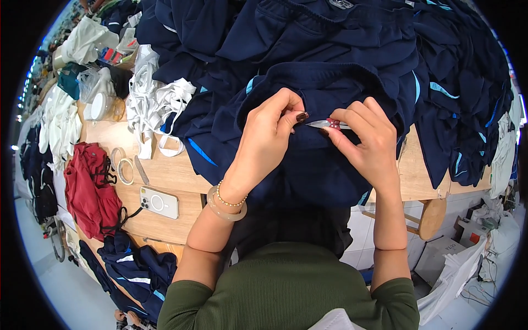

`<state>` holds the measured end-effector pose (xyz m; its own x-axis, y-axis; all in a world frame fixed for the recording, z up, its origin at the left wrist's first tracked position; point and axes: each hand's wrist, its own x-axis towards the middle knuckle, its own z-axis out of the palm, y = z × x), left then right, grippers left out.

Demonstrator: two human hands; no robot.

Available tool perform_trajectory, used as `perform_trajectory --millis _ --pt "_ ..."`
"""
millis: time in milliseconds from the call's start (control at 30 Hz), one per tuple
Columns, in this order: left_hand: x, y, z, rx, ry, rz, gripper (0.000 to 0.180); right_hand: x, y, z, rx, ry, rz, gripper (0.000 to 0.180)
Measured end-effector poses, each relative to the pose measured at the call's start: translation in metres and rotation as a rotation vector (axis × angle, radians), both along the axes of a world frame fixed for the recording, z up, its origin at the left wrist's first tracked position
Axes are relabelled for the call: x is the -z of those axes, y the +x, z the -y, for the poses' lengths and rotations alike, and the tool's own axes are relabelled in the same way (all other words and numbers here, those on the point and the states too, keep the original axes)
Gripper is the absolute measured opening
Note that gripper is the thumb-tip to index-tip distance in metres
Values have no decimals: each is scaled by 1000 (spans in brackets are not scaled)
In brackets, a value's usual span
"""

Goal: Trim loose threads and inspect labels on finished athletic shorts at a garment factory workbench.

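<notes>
Navy trousers with an elastic waistband lie before me, hanging over the table edge toward my lap. My left hand is closed in a pinch at the front of the waistband; its fingertips hide what exactly lies between them. Close on its right, my right hand pinches a slim, pale, pointed piece, its tip directed at the left fingertips. Something red with white dots shows at the right fingertips. Whether the pale piece is a small blade or a white cord, I cannot tell.
More navy garments are heaped behind and to the right. Leftward on the wooden table lie white drawstrings, tape rolls, a phone, a red bag and a clear jar. A wooden stool stands at right.
</notes>
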<state>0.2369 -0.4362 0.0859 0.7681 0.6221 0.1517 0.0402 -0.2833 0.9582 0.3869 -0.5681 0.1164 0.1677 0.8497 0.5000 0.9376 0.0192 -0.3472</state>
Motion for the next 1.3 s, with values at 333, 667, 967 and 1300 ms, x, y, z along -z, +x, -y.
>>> perform_trajectory --millis 333,667,967,1300 --pt "-1 -28 77 435 130 57 8 -7 27 19 238 129 -235 19" --pt "24 -28 77 234 -1140 39 23 -3 11 15 76 74 -814 42" --pt "37 -23 66 -142 -1310 215 25 24 3 -9 257 150 -864 10" --pt "14 -25 68 -6 -1214 222 43 3 -24 18 45 172 -254 39"
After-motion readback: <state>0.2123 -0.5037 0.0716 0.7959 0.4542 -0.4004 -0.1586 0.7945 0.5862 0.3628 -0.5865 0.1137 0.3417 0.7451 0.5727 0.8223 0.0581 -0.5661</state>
